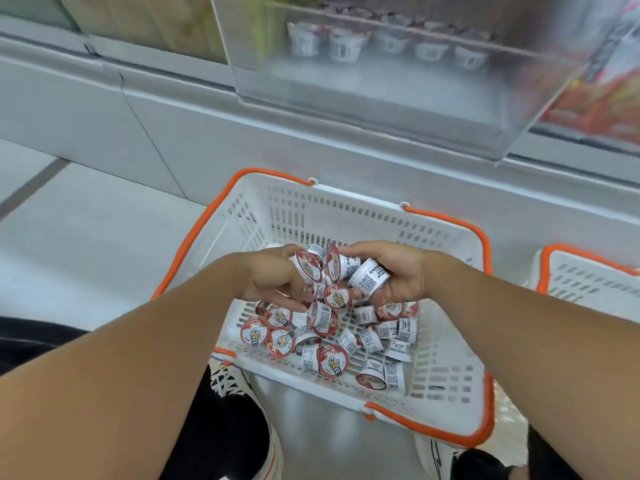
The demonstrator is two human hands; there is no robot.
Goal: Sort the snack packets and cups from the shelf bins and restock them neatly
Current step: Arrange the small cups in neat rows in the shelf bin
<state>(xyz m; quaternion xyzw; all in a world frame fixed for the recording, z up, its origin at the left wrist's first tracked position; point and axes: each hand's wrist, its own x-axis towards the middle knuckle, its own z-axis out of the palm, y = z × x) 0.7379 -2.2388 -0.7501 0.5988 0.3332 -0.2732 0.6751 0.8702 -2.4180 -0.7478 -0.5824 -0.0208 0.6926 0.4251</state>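
A white basket point(446, 382) with orange handles sits on the floor and holds several small white cups with red lids point(329, 358). My left hand point(273, 275) grips a bunch of these cups point(306, 265) above the basket. My right hand point(398, 271) grips more of the same cups point(369, 277), right beside the left. The two handfuls touch in the middle. A clear plastic shelf bin point(381, 84) stands above, with a row of the same cups point(346, 46) at its back.
A second white basket with an orange rim point(585, 271) stands at the right edge. Red snack packets point(606, 98) fill the bin to the right, greenish packets point(156, 22) the bin to the left. My shoes point(242, 393) flank the basket on the pale floor.
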